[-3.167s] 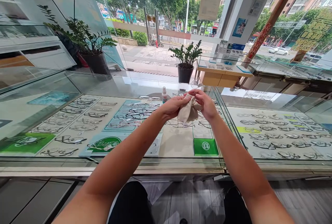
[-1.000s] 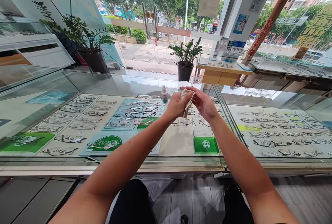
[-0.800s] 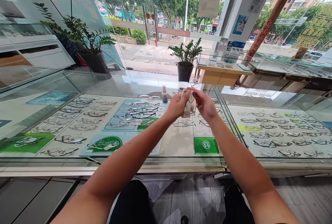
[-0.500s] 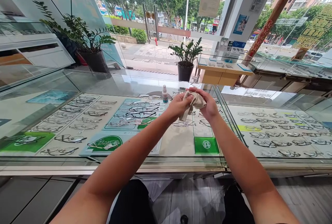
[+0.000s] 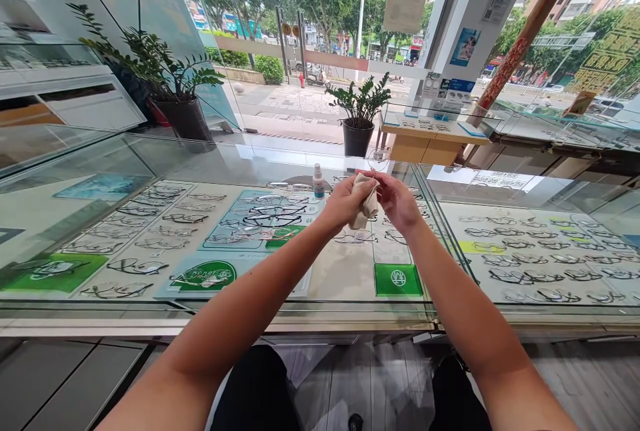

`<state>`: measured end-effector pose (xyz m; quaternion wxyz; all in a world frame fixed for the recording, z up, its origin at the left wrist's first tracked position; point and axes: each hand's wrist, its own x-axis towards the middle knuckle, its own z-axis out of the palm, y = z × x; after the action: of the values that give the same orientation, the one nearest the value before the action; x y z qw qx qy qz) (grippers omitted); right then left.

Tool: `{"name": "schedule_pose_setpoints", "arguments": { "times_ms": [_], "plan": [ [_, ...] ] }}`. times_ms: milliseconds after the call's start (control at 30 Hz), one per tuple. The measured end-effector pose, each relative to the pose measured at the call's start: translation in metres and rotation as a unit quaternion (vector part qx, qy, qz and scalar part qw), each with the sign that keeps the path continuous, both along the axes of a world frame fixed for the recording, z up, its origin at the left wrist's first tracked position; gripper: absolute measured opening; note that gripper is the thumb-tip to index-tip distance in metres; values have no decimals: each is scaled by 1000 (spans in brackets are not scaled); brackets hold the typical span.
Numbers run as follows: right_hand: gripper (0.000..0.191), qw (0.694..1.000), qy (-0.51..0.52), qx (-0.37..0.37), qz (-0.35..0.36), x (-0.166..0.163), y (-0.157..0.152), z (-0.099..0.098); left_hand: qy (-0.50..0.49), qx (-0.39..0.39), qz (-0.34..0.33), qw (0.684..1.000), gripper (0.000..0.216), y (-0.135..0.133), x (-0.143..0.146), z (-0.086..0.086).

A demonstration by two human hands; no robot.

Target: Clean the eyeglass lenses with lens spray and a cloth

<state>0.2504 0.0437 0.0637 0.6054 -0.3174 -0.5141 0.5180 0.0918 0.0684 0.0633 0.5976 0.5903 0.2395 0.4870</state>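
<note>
My left hand (image 5: 346, 203) is closed around a crumpled beige cloth (image 5: 367, 199), whose lower end hangs below the fingers. Thin-rimmed eyeglasses (image 5: 379, 156) stick up just beyond my fingertips, and a clear lens shows there. My right hand (image 5: 400, 203) pinches these eyeglasses near the cloth; its fingers are bent and partly hide the frame. Both hands meet above the glass counter top. Left of them, a small clear spray bottle (image 5: 319, 182) with a white top stands upright on the glass.
Beneath the counter glass (image 5: 340, 278) lie rows of eyeglasses (image 5: 275, 216) and a green card (image 5: 398, 279). Another display case (image 5: 545, 218) adjoins on the right. Potted plants (image 5: 358, 136) stand beyond the counter, before a large window. A low wooden cabinet (image 5: 425, 148) is behind them.
The cloth has drawn left, out of my right palm, and is now bunched mostly at my left hand. My right fingers have loosened from the cloth. The spray bottle stays put.
</note>
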Motion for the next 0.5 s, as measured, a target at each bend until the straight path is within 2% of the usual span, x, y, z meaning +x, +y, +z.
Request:
{"name": "schedule_pose_setpoints", "arguments": {
  "times_ms": [167,333,500],
  "plan": [
    [42,1000,5,-10,17,0,1,0,1,-2,19,1000,62,4,1,-1],
    [40,1000,23,-10,1,0,3,0,21,8,23,999,52,5,0,-5],
    [35,1000,20,-8,-15,2,6,0,30,29,-25,999,38,3,-2,-6]
  ]
}}
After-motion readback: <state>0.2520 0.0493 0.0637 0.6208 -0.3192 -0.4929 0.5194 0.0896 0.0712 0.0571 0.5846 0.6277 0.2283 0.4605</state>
